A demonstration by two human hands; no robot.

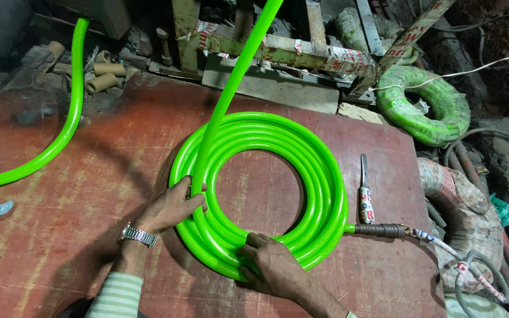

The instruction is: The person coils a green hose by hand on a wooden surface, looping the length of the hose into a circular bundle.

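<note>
A person's two bare hands worked a coil of bright green hose [260,188] that lay flat on a worn red board [78,200], seen from a camera worn on the head. The left hand [169,209], with a metal wristwatch [138,235] above a striped cuff, rested on the coil's near left side, its fingers [187,203] curled around the single strand of hose that rose from the coil and ran up and away past the top of the frame; the thumb lay against the same strand. The right hand [272,265] pressed on the nearest part of the coil, its fingers [254,240] held close together and bent over the stacked turns, fingertips pointing into the coil's open middle. To the right of those fingers, at the coil's outer edge, the hose ended in a dark ribbed fitting [379,230] tied to a taped cord. Just beyond that fitting, farther from the right hand, lay a knife [365,189] with a taped handle. Well away from the left fingers, another length of green hose [66,118] curved across the board's far left. Past the board's far right corner sat a wrapped green hose bundle [422,106], beside a worn metal frame [290,50]
</note>
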